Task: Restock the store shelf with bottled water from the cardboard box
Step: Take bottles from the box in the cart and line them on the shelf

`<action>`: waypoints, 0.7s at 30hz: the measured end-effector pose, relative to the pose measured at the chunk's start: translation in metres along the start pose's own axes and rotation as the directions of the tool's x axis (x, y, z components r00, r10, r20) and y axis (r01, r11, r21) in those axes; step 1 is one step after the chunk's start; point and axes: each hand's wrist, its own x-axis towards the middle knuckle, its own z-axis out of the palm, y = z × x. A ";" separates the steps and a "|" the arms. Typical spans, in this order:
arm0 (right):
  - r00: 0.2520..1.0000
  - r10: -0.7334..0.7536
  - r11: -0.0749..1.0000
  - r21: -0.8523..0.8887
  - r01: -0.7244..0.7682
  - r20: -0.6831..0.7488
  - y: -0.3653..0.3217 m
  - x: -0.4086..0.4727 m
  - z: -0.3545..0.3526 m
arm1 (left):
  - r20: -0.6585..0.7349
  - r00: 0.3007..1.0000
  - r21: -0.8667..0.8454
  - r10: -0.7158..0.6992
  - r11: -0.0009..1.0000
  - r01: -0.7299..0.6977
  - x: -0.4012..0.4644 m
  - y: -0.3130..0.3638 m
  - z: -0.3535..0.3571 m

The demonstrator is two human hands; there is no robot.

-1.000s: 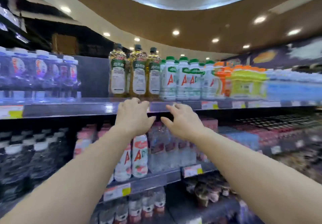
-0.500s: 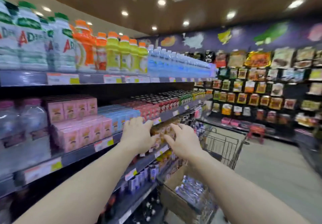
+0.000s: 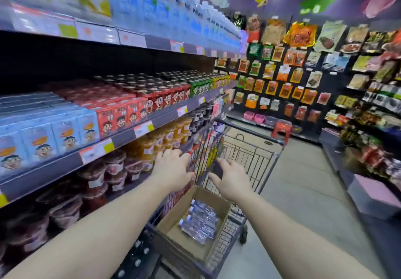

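An open cardboard box (image 3: 173, 220) sits in a wire shopping cart (image 3: 249, 155) low in the middle of the head view. Several clear water bottles (image 3: 200, 222) lie inside it on their sides. My left hand (image 3: 173, 170) hovers above the box's far left corner, fingers spread, holding nothing. My right hand (image 3: 232, 181) hangs over the box's far right side, also empty with fingers apart. A row of blue-labelled water bottles (image 3: 180, 11) stands on the top shelf at the upper left.
Shelves (image 3: 130, 135) of drink cartons, cans and jars run along my left, close to the cart. Hanging snack packets (image 3: 303, 61) fill the back wall and right side. A red stool (image 3: 281, 130) stands at the aisle's far end. A pink box (image 3: 373, 194) sits low right.
The view has swung right and down from the shelf to the cart and box. Both hands have come down toward the box, still empty.
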 end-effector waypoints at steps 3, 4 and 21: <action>0.997 0.020 1.000 -0.005 -0.020 0.068 0.019 0.036 0.032 | 0.048 0.999 -0.011 -0.005 1.000 0.006 0.027 -0.005 0.037; 0.996 0.020 1.000 -0.005 -0.019 0.089 0.023 0.049 0.044 | 0.058 0.998 -0.018 -0.023 1.000 0.024 0.035 -0.008 0.050; 0.760 -0.222 0.965 0.026 0.261 0.610 0.161 0.272 0.299 | 0.458 0.665 0.000 -0.590 0.748 0.664 0.116 0.007 0.310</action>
